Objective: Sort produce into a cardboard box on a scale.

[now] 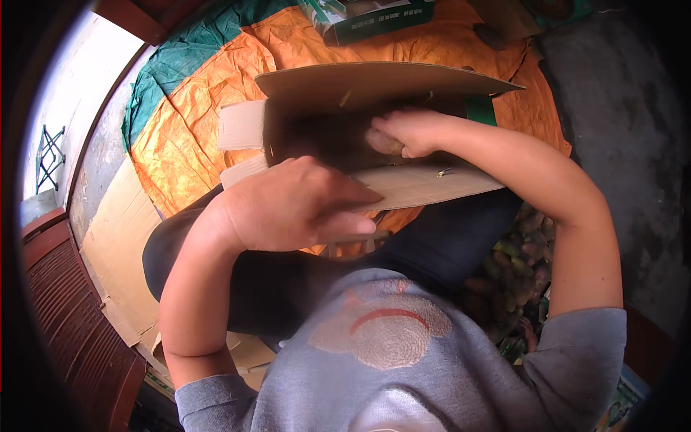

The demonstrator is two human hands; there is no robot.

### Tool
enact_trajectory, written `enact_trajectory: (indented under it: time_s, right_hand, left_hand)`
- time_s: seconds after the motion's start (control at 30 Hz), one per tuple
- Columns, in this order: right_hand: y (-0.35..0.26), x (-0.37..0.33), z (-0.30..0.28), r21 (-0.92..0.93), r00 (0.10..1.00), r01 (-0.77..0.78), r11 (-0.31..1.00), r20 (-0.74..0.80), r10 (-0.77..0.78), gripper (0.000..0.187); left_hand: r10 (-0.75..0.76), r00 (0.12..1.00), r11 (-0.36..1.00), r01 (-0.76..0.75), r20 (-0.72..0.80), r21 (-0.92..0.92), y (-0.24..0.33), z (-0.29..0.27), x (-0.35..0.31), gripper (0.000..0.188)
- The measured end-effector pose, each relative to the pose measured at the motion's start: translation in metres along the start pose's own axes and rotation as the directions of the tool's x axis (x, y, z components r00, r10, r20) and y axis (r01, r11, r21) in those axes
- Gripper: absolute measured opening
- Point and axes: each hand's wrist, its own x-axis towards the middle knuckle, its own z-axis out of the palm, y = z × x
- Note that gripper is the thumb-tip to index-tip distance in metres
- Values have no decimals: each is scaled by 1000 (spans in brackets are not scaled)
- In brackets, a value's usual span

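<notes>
An open cardboard box (403, 186) lies in front of my lap with its flaps spread and a dark interior. My right hand (417, 131) reaches into it, fingers closed round an oval brownish fruit (386, 142). Its exact kind is hard to make out, and part of it is hidden by the hand. At the near left, my left hand (288, 205) grips the near flap's edge, with fingers above and thumb below. The box floor is in shadow.
An orange and green tarp (209, 97) spreads beneath the box. Beyond stands a green printed carton (381, 25). Beside my right leg lies a pile of green and reddish-brown oval fruits (507, 270). Flattened cardboard (122, 252) and a red-brown slatted piece (72, 309) are at left.
</notes>
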Motion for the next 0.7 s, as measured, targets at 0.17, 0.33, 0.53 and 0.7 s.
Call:
enact_trajectory:
  time_s: [0.17,0.33,0.53,0.7]
  right_hand:
    - [4,29,23,-42,970,-111,993,214,117,70]
    - [21,26,42,1,987,-96,995,127,95,52]
    - [-6,-84,-70,210,926,251,945,-337,-171,47]
    - [4,-200,-46,459,378,568,684,-883,279,37]
  left_hand:
    - [17,1000,999,-17,-5,-49,-5,4,4,43]
    - [50,999,996,-50,0,-67,-6,4,12,42]
    - [-4,998,994,12,68,-113,1,5,11,43]
    - [-12,999,987,19,45,-161,3,5,16,44]
